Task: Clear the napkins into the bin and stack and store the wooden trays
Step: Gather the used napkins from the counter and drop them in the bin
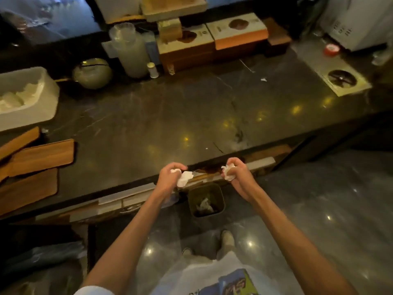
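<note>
My left hand (169, 175) grips a crumpled white napkin (184, 178) at the near edge of the dark marble counter (170, 116). My right hand (237, 170) holds a second crumpled napkin (228, 172). Both hands hover above a small dark bin (220, 195) on the floor under the counter edge; white paper (204, 205) lies inside it. Three wooden trays lie overlapping at the counter's left end: one (42, 155), one below it (27, 191) and one partly cut off (19, 142).
A white tub (45, 88) with white cloths stands at far left. Along the back are a round pot (92, 73), a plastic container (131, 52), a small bottle (152, 70) and stacked boxes (212, 39). A metal drain plate (342, 80) sits at right. A paper scrap (263, 79) lies mid-counter.
</note>
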`<state>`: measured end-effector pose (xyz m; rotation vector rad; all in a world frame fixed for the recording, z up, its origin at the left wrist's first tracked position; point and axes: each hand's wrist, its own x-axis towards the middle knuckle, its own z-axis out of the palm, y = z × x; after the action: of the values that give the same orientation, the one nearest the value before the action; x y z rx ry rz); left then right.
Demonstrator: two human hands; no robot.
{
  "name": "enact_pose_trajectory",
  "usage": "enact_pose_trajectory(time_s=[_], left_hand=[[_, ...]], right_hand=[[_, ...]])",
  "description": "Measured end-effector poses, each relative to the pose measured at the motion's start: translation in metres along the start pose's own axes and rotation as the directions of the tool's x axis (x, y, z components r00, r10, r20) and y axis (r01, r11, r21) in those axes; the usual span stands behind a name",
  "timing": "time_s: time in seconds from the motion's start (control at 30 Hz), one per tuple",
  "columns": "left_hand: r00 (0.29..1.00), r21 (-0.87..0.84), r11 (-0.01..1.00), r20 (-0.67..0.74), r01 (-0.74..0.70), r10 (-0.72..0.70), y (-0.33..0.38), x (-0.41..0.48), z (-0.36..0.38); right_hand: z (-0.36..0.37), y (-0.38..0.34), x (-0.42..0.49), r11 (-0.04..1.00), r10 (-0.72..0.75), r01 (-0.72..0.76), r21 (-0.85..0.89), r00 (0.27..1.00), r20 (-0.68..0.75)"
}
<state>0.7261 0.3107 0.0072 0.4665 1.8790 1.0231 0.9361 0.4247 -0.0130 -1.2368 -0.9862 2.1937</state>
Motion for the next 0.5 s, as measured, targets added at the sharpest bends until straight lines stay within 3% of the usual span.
enact_pose_trajectory(time_s=[0.1, 0.2, 0.3, 0.5], left_hand=[[0.992, -0.032, 0.994, 0.075, 0.102, -0.099, -0.022, 0.01, 0.016], [0.952, -0.049, 0.982, 0.26, 0.183, -0.164, -0.066, 0.038, 0.031], [0.923, 0.093, 0.982, 0.337, 0.164, -0.186, -0.127, 0.068, 0.045], [0.92, 0.271, 0.958, 0.346, 0.089, -0.183, -0.248, 0.149, 0.071]], right_hand=[[-0.009, 0.032, -0.009, 0.998, 0.048, -0.044, 0.045, 0.994, -0.101], [-0.021, 0.083, -0.001, 0.961, 0.089, -0.154, -0.23, 0.959, -0.269], [-0.031, 0.142, 0.019, 0.86, 0.025, -0.191, -0.474, 0.942, -0.334], [-0.071, 0.261, 0.092, 0.797, -0.201, -0.063, -0.601, 0.91, -0.362]])
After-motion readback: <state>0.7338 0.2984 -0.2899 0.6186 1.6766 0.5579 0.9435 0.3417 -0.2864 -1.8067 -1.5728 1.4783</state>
